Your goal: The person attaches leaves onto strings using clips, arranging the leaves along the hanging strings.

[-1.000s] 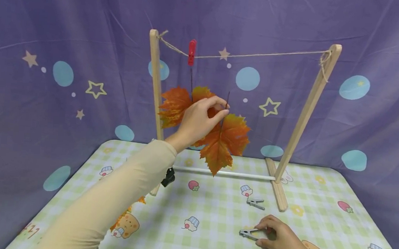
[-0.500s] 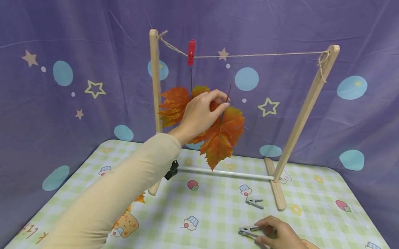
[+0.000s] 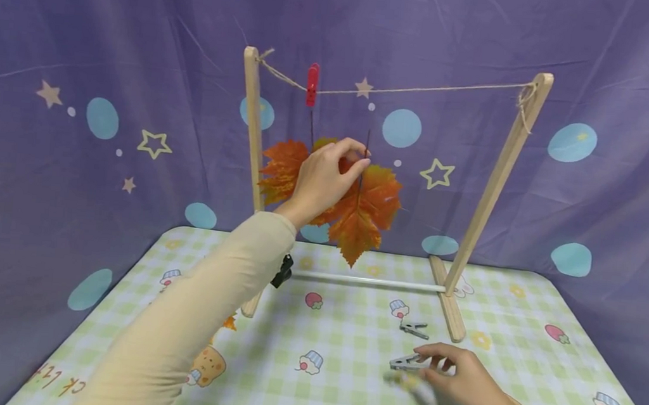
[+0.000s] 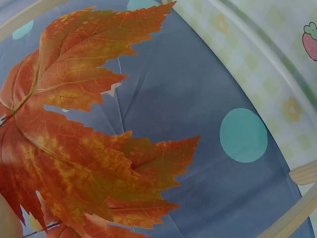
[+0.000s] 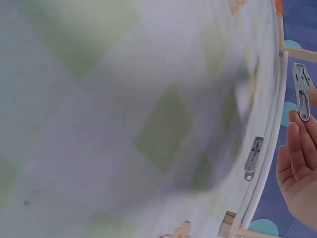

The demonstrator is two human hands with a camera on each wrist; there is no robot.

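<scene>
My left hand [image 3: 323, 177] pinches the thin stem of an orange artificial maple leaf [image 3: 360, 221], which hangs tip down below the string [image 3: 442, 90]. That leaf [image 4: 74, 153] fills much of the left wrist view. Behind the hand, a second maple leaf [image 3: 280, 170] hangs by its stem from a red clothespin [image 3: 312, 86] on the string. Low at the right, my right hand [image 3: 467, 382] holds a grey clothespin [image 3: 405, 363] between thumb and fingers, raised above the tablecloth. The same clothespin [image 5: 302, 91] shows at the right wrist view's edge.
Another grey clothespin [image 3: 414, 330] lies near the foot of the right wooden post [image 3: 497, 184]. A white rod [image 3: 370, 281] joins the stand's posts low down. Beside the left sleeve is a black object [image 3: 282, 271]. An orange leaf [image 3: 229, 322] lies partly hidden under that arm.
My left hand has risen with its leaf, bringing the stem nearer the string. My right hand has lifted the grey clothespin off the tablecloth.
</scene>
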